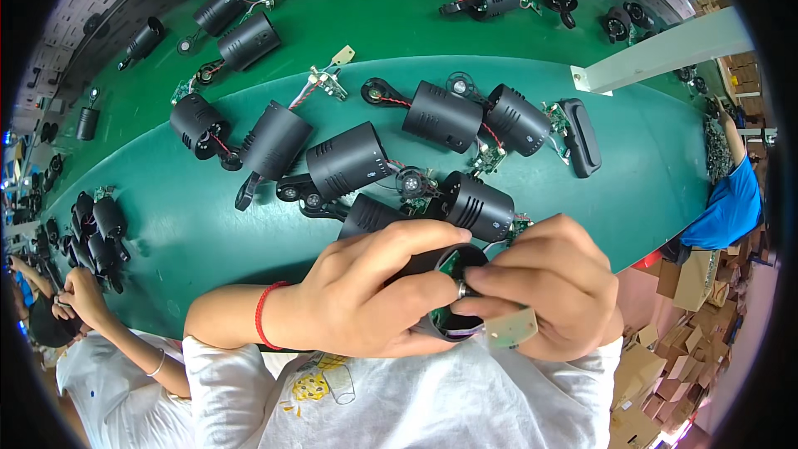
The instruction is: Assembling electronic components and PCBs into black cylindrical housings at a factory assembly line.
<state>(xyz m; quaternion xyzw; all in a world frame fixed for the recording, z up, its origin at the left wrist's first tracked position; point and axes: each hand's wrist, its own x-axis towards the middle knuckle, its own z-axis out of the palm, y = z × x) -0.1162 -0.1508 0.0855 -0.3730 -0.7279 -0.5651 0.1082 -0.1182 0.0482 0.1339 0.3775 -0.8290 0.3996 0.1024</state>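
Observation:
My left hand [357, 291], with a red cord at its wrist, is wrapped round a black cylindrical housing [475, 257] close to my body. The housing's open end faces right, and a green circuit board [450, 265] shows inside it. At that opening my right hand [561, 291] is closed in a pinch. A small shiny metal bit [462, 288] shows by its fingertips; the rest of what they grip is hidden. A small pale tan board [511, 329] hangs just below the right fingers.
Similar black housings [347, 160] with wires and circuit boards lie across the green table [648, 166] ahead. A long black curved part [580, 138] lies to the right. A white beam [665, 51] crosses at upper right. Co-workers [125, 382] sit left; cardboard boxes [644, 366] pile up right.

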